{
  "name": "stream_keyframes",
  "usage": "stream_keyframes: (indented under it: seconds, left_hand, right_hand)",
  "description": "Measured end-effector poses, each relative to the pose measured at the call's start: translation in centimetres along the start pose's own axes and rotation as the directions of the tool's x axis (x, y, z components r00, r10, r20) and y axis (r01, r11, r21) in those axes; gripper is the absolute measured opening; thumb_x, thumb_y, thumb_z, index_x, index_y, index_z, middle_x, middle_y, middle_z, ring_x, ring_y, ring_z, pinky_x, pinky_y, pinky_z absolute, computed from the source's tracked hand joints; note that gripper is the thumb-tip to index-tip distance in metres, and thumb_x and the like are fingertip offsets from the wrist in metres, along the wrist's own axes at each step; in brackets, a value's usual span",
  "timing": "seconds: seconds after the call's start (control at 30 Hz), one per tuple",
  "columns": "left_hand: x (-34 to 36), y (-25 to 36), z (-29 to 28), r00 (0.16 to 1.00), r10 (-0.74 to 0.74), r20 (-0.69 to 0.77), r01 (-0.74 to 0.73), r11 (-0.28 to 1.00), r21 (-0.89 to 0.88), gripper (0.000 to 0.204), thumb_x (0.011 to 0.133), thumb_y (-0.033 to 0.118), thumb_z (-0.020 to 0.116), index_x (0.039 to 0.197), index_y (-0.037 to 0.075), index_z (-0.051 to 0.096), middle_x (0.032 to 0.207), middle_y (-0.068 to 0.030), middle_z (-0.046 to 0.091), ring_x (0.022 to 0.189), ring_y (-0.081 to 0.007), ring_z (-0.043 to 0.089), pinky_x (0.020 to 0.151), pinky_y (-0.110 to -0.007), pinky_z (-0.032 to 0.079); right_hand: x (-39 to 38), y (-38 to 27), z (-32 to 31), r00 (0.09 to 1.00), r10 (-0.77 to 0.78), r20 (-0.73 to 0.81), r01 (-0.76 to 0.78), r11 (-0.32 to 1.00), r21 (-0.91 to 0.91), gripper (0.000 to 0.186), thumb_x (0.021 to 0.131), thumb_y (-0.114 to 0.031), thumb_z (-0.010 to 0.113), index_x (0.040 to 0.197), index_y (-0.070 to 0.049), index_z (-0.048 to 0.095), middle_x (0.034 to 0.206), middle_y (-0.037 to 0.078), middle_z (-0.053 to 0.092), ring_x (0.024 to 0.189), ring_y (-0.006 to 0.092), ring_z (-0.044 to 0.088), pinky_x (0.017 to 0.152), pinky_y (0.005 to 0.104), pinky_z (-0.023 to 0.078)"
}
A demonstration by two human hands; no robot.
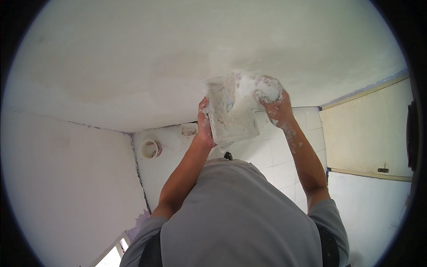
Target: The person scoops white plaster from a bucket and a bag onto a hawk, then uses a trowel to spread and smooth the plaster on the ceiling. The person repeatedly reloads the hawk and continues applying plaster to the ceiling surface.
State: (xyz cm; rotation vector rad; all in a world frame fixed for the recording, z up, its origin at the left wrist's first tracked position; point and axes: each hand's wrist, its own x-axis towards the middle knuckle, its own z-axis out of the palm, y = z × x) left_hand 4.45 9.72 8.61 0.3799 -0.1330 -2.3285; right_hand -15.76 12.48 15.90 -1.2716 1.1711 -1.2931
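In front of my chest I hold a rectangular translucent plastic tub, its walls smeared with white plaster. My left hand is closed around the tub's left side, fingers along the wall. My right hand is at the tub's upper right, coated in white up to the forearm. Its fingers curl around a white clump of plaster; whether a tool is inside the clump cannot be made out. White material also lies between the clump and the tub, close to the pale wall ahead.
A round white bucket and a small white container with brownish contents stand on the tiled floor at the left. A pale door with a latch is on the right. A side wall rises on the left.
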Motion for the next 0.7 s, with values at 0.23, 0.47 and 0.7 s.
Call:
stream_keyframes:
  seconds: [0.23, 0.47, 0.7]
  left_hand:
    - [0.0, -0.1, 0.1, 1.000, 0.010, 0.022, -0.011, 0.998, 0.061, 0.082, 0.086, 0.070, 0.038, 0.144, 0.012, 0.037, 0.138, -0.0149, 0.048, 0.121, -0.0345, 0.052, 0.099, -0.052, 0.045]
    - [0.8, -0.6, -0.2, 0.998, 0.064, -0.013, -0.061, 0.983, 0.176, 0.086, 0.087, 0.071, 0.034, 0.147, 0.010, 0.031, 0.142, -0.0164, 0.043, 0.127, -0.0345, 0.047, 0.103, -0.050, 0.041]
    - [1.7, -0.3, -0.3, 0.937, 0.332, 0.111, -0.347, 0.922, 0.170, 0.083, 0.088, 0.067, 0.035, 0.151, 0.015, 0.023, 0.152, -0.0130, 0.032, 0.137, -0.0354, 0.036, 0.111, -0.052, 0.032]
  right_hand:
    - [-0.9, 1.5, 2.5, 0.988, 0.026, -0.152, -0.016, 0.997, 0.069, 0.044, 0.088, 0.003, 0.059, 0.130, 0.002, 0.047, 0.122, 0.014, 0.058, 0.111, 0.0185, 0.057, 0.096, 0.0321, 0.047]
    - [-0.4, 4.0, 4.3, 0.951, 0.122, -0.286, 0.011, 0.907, 0.422, 0.048, 0.088, 0.001, 0.059, 0.133, 0.001, 0.042, 0.124, 0.015, 0.056, 0.112, 0.0229, 0.058, 0.095, 0.0358, 0.050]
    - [1.5, 4.3, 4.5, 0.941, 0.036, -0.335, 0.216, 0.699, 0.682, 0.059, 0.089, -0.011, 0.062, 0.141, -0.010, 0.034, 0.135, 0.015, 0.049, 0.124, 0.0285, 0.050, 0.103, 0.0435, 0.046]
